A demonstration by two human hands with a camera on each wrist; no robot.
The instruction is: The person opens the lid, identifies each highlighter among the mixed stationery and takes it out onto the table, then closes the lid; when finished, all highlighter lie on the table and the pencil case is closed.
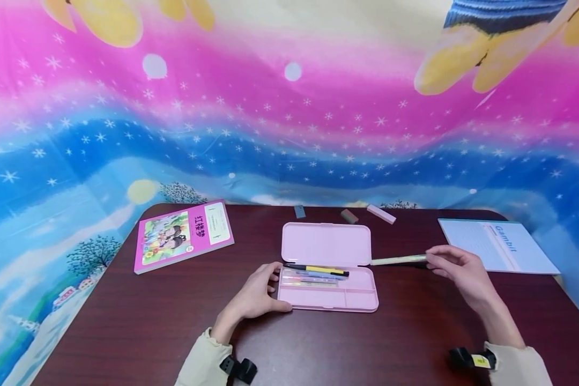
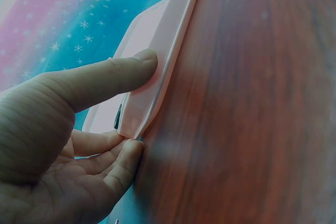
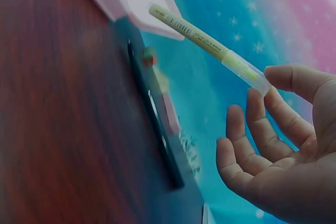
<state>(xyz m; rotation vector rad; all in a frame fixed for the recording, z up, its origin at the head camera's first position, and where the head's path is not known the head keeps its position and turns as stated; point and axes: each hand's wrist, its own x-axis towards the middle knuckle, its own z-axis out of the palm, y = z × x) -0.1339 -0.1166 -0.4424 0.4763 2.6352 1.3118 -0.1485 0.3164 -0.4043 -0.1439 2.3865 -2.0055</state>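
Observation:
An open pink pencil case (image 1: pixel 359 301) lies on the table with its lid folded back. My left hand (image 1: pixel 255 292) grips its left end, the thumb on the front side and fingertips at the corner, as the left wrist view shows. Inside the long compartment lie several pens, with a yellow-and-black pen (image 1: pixel 320 269) across the back edge. My right hand (image 1: pixel 465 276) pinches a yellow highlighter (image 3: pixel 202 40) by its capped end between thumb and fingers. The highlighter is held above the table, its other end pointing toward the case. A black pen (image 3: pixel 152 114) lies on the table below it.
Behind the case lie a dark eraser (image 1: pixel 299 212), a brownish eraser (image 1: pixel 349 216) and a pink-and-white eraser (image 1: pixel 381 214). A pink book (image 1: pixel 217 241) lies at the left, a light-blue notebook (image 1: pixel 531 257) at the right. A printed curtain (image 1: pixel 270 134) hangs behind the table.

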